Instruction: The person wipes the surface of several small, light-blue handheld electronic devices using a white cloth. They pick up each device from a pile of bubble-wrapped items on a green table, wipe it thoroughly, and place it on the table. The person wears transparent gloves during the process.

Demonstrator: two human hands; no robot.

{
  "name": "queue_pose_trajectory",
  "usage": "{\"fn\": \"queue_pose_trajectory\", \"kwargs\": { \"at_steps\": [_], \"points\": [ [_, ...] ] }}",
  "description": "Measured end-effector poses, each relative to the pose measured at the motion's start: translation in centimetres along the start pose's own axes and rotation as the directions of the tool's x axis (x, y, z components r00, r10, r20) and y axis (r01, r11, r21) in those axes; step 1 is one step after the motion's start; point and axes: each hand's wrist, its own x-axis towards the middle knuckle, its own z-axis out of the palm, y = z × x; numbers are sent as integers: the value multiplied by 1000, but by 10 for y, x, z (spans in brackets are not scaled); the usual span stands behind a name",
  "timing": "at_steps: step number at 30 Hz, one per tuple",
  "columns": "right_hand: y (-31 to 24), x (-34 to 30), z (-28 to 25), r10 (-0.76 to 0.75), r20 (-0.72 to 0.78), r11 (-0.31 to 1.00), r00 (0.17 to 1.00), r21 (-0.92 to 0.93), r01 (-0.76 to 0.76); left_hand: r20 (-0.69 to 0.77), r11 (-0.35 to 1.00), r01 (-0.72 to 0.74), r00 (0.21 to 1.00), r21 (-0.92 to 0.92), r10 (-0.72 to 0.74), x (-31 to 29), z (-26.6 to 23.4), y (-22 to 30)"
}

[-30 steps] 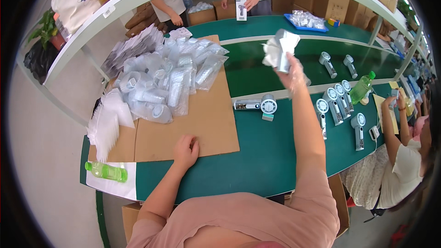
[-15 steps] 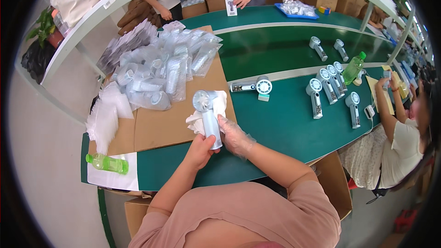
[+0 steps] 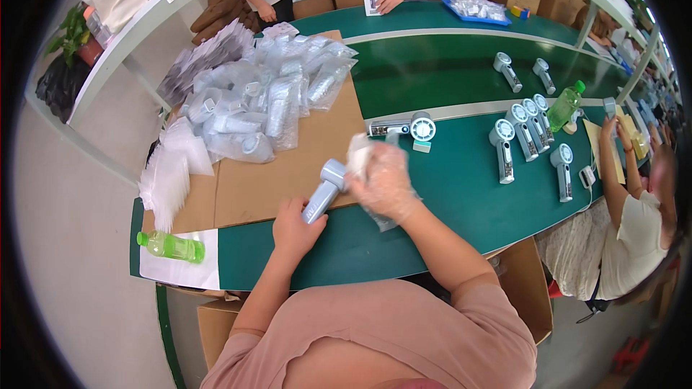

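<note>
My left hand (image 3: 294, 227) is closed round the handle of a light blue handheld fan (image 3: 326, 194), which is tilted with its head up and to the right. My right hand (image 3: 389, 181), in a clear plastic glove, is closed on a white cloth (image 3: 357, 155) beside the fan's head. Whether the cloth touches the fan I cannot tell. Just beyond my right hand another handheld fan (image 3: 422, 129) lies on its side on the green table (image 3: 454, 209). A brown cardboard sheet (image 3: 252, 191) lies under the work area.
A pile of bagged fans (image 3: 281, 101) covers the cardboard's far part, with white sheets (image 3: 173, 166) beside it. Several fans (image 3: 503, 151) and a green bottle (image 3: 566, 104) stand at the right. Another green bottle (image 3: 171, 246) lies at the left. Co-workers are across and at the right.
The fan has turned, its head now pointing up and right, with its fan face out of sight. My right hand has left the handle and moved up and right with the cloth.
</note>
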Motion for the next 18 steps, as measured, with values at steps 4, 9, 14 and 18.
{"fn": "queue_pose_trajectory", "kwargs": {
  "at_steps": [4,9,14,18],
  "points": [
    [-16,11,-12,241,550,937,800,82,-338,6,1000,-23,1000,5,23,-7,17,-6],
    [-22,13,12,197,253,972,947,72,-222,-4,999,-49,999,-13,49,-13,26,-11],
    [-22,2,50,123,458,974,880,116,-196,-20,999,-44,999,-22,44,-15,29,-15],
    [4,4,65,296,579,742,760,362,-564,6,1000,-9,1000,-21,9,-15,31,-14]
  ]
}}
